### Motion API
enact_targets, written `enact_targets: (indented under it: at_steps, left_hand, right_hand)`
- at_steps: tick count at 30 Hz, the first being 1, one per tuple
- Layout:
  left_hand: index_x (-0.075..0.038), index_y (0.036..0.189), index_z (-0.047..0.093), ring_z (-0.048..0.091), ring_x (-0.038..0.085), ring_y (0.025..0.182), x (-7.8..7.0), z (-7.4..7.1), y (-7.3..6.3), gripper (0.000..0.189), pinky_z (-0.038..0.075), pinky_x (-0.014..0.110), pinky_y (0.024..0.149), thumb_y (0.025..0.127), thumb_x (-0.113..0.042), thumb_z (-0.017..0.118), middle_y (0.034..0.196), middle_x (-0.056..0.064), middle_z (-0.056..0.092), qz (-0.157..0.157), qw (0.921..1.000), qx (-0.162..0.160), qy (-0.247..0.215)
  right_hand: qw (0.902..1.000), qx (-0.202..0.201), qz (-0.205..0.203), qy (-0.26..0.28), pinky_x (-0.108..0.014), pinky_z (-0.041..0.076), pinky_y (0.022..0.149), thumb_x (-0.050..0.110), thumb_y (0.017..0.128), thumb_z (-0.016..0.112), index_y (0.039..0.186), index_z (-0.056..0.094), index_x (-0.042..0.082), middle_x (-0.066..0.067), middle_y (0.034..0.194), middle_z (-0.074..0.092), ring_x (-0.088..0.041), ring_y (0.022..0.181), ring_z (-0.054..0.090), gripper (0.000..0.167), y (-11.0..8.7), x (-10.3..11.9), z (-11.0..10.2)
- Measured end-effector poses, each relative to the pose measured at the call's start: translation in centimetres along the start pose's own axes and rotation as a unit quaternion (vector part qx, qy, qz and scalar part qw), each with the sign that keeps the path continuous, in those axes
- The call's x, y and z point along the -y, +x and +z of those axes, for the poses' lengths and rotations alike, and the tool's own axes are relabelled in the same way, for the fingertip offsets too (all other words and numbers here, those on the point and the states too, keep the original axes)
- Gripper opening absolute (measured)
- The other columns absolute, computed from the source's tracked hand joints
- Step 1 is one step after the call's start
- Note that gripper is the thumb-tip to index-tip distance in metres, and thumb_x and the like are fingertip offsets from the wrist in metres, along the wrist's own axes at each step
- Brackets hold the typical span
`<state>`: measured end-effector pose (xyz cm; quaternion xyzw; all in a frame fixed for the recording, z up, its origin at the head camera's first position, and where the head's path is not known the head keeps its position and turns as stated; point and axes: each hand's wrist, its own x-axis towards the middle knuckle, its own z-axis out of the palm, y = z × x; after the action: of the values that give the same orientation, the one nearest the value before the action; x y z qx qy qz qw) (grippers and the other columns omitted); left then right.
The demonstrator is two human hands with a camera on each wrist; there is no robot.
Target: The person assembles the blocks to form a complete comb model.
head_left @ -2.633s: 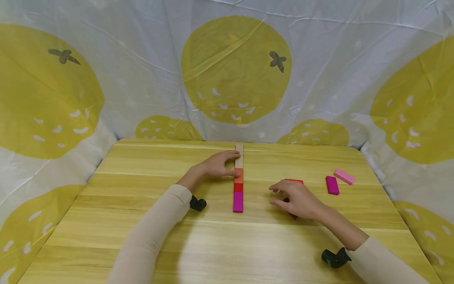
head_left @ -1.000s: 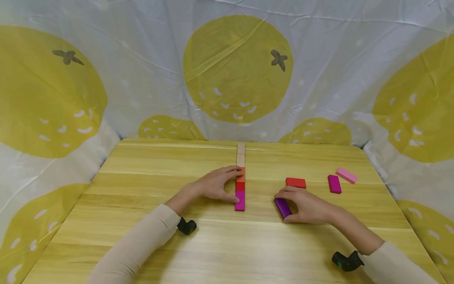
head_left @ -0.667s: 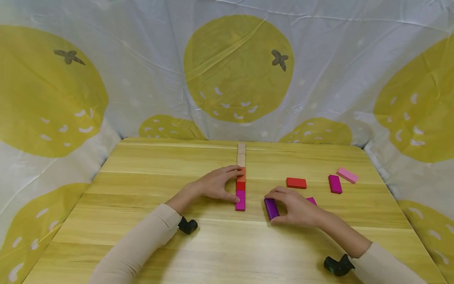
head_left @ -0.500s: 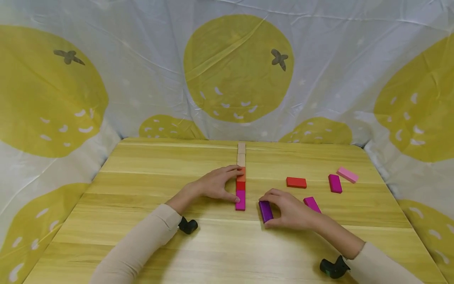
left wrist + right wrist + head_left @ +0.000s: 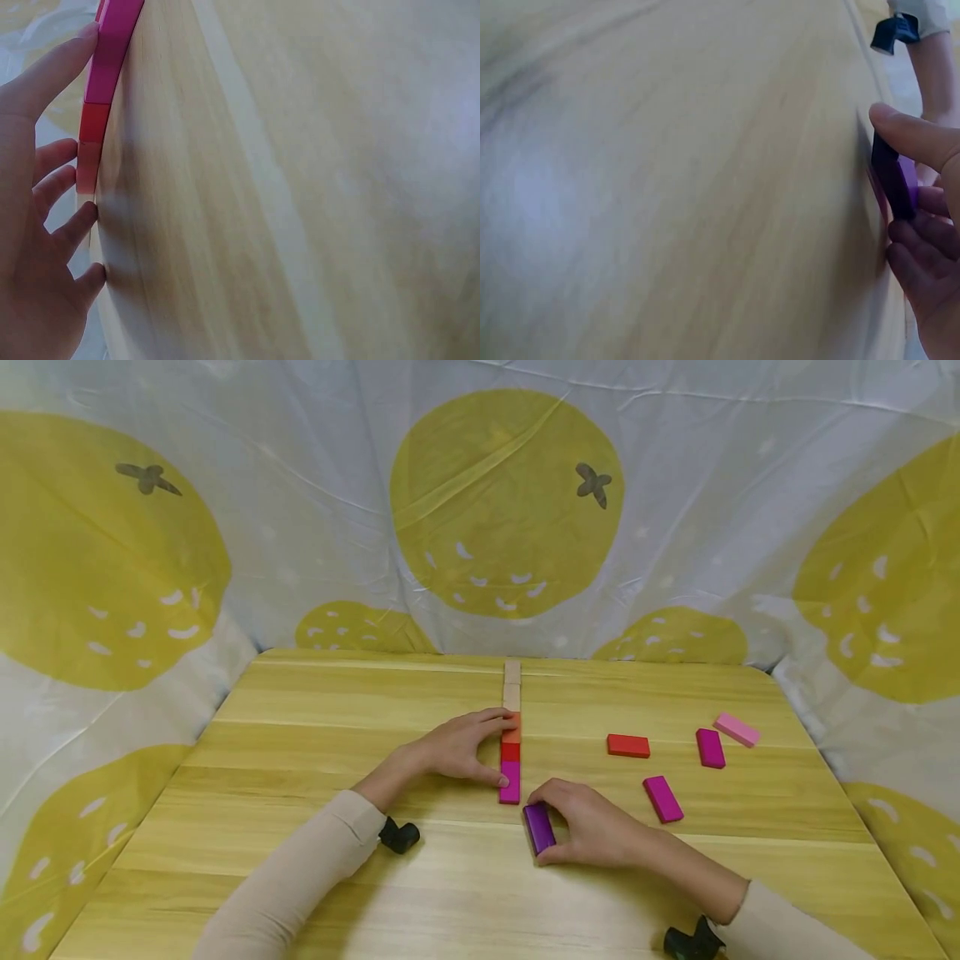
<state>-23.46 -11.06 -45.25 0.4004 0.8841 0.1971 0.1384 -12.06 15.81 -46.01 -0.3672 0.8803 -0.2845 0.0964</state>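
Observation:
My right hand point(image 5: 592, 828) pinches a purple block point(image 5: 539, 829) by its two ends, thumb at the near end and fingers at the far end. The right wrist view shows the same purple block point(image 5: 895, 176) between thumb and fingertips. It is just right of and nearer than a straight row of flat blocks: two plain wood blocks point(image 5: 512, 685), an orange one point(image 5: 514, 729), a red one point(image 5: 511, 752) and a magenta one point(image 5: 510, 789). My left hand point(image 5: 459, 747) touches the row with extended fingers, its thumb on the magenta block point(image 5: 114, 56) and fingertips by the orange one.
On the right side of the wooden table point(image 5: 360, 693) lie a red block point(image 5: 628, 746), a magenta block point(image 5: 663, 799), another magenta block point(image 5: 710, 748) and a pink block point(image 5: 737, 729). A cloth point(image 5: 315, 510) with yellow fruit prints hangs behind the table.
The right hand took hold of the purple block and moved it left and nearer, toward the row's near end, uncovering a magenta block. The left hand slid nearer along the row, then stayed.

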Motion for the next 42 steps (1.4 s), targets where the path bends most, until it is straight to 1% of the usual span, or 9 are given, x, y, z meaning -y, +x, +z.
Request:
enact_targets:
  at_steps: [3,7,10,14,19,25,30,36,42]
  left_hand:
    - [-0.011,0.160,0.041,0.031,0.023,0.151,0.0,0.0,0.0,0.097,0.028,0.039,0.120,0.085,-0.060,0.077,0.167,0.002,0.030,-0.002,1.0000,0.001,0.001]
    - [-0.011,0.160,0.040,0.031,0.022,0.151,0.1,0.1,0.1,0.097,0.028,0.039,0.120,0.085,-0.060,0.077,0.167,0.002,0.030,-0.002,1.0000,0.001,0.002]
    - [-0.011,0.160,0.040,0.031,0.022,0.151,0.0,0.1,0.1,0.097,0.028,0.040,0.120,0.084,-0.061,0.077,0.167,0.002,0.030,0.000,1.0000,-0.001,0.002]
    - [-0.012,0.160,0.040,0.031,0.023,0.150,0.0,0.1,0.1,0.098,0.028,0.041,0.120,0.084,-0.061,0.077,0.167,0.002,0.030,-0.001,1.0000,-0.001,-0.001]
    - [-0.013,0.160,0.040,0.031,0.024,0.150,0.1,0.1,0.1,0.098,0.028,0.041,0.120,0.084,-0.061,0.077,0.167,0.001,0.030,-0.003,1.0000,0.001,-0.003]
    - [-0.012,0.160,0.041,0.030,0.023,0.151,0.1,0.3,0.1,0.097,0.028,0.040,0.120,0.084,-0.060,0.077,0.167,0.002,0.030,-0.001,1.0000,-0.001,-0.006]
    - [-0.012,0.159,0.042,0.031,0.023,0.150,0.1,0.4,0.1,0.096,0.028,0.041,0.120,0.084,-0.060,0.077,0.166,0.002,0.031,0.002,0.9999,-0.006,-0.009]
    - [-0.013,0.160,0.041,0.031,0.023,0.150,0.3,0.4,0.1,0.097,0.028,0.041,0.120,0.084,-0.061,0.077,0.166,0.001,0.031,0.001,1.0000,-0.006,-0.006]
    - [-0.013,0.160,0.041,0.031,0.022,0.150,0.3,0.4,0.2,0.097,0.028,0.039,0.120,0.084,-0.061,0.078,0.166,0.001,0.031,0.003,0.9999,-0.006,-0.008]
  right_hand:
    - [1.0000,-0.005,-0.007,-0.003,-0.032,0.052,0.095,0.044,0.079,0.091,0.128,0.063,0.013,0.005,0.123,0.062,-0.007,0.108,0.058,0.064,0.2,0.5,0.4]
    - [0.9992,-0.031,-0.015,-0.019,-0.032,0.053,0.093,0.050,0.079,0.089,0.127,0.066,0.011,0.004,0.123,0.061,-0.008,0.105,0.059,0.066,0.4,0.8,1.1]
    - [0.9989,-0.041,-0.006,-0.019,-0.033,0.053,0.094,0.054,0.079,0.088,0.127,0.068,0.011,0.005,0.124,0.060,-0.010,0.108,0.059,0.067,0.3,0.7,1.1]
    - [0.9996,-0.026,0.009,-0.006,-0.036,0.052,0.097,0.047,0.082,0.088,0.129,0.069,0.012,0.006,0.126,0.060,-0.011,0.113,0.059,0.062,-0.2,0.2,0.2]
    - [1.0000,-0.006,-0.004,0.007,-0.037,0.051,0.100,0.038,0.085,0.087,0.128,0.069,0.013,0.008,0.123,0.063,-0.010,0.115,0.059,0.052,-0.3,-0.3,0.0]
    - [0.9997,-0.021,-0.010,-0.009,-0.036,0.052,0.099,0.040,0.085,0.087,0.124,0.071,0.010,0.005,0.120,0.067,-0.010,0.112,0.061,0.052,0.4,0.4,0.7]
    - [0.9991,-0.035,0.004,-0.025,-0.037,0.053,0.098,0.043,0.083,0.089,0.122,0.071,0.011,0.004,0.117,0.068,-0.011,0.110,0.062,0.054,0.7,0.8,1.2]
    - [0.9984,-0.049,0.018,-0.021,-0.037,0.054,0.096,0.048,0.080,0.090,0.121,0.071,0.011,0.004,0.114,0.068,-0.010,0.107,0.063,0.058,0.6,0.8,1.4]
    - [0.9982,-0.056,0.010,-0.021,-0.036,0.054,0.094,0.045,0.080,0.090,0.116,0.071,0.013,0.005,0.110,0.068,-0.009,0.104,0.062,0.052,0.7,0.8,1.4]
